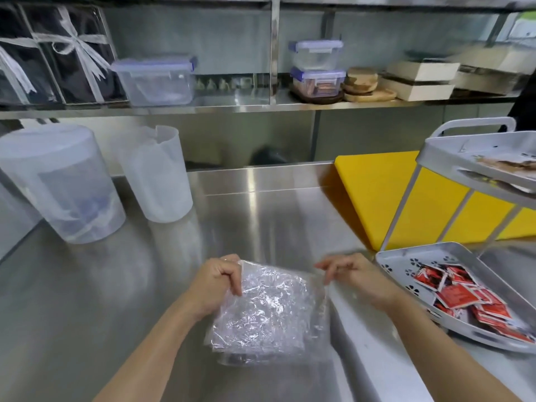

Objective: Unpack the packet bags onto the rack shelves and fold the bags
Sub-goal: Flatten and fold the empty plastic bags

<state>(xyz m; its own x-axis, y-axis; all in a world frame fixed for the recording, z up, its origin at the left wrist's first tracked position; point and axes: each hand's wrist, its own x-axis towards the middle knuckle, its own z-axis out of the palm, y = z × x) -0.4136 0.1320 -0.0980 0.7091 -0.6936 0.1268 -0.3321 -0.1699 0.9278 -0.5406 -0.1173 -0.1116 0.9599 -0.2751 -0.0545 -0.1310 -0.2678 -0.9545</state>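
Both forearms run off the bottom edge, and the rack point(475, 198) at right is cut by the frame, its top shelf point(481, 158) holding contents too blurred to name. A steel surface point(261, 221) fills the kitchen scene beneath a steel wall shelf point(232, 104). The left hand point(216, 281) and right hand point(352, 272) each pinch an upper corner of a crumpled clear plastic bag point(266, 311), each grip closed on it, the bag hanging toward the surface between the arms. Red packets point(464, 297) lie heaped on the rack's lower shelf point(406, 258), just right of the right hand. A yellow cutting board point(385, 195) lies behind the rack. Two translucent jugs point(63, 184) stand at left; lidded containers point(156, 79) line the wall shelf.
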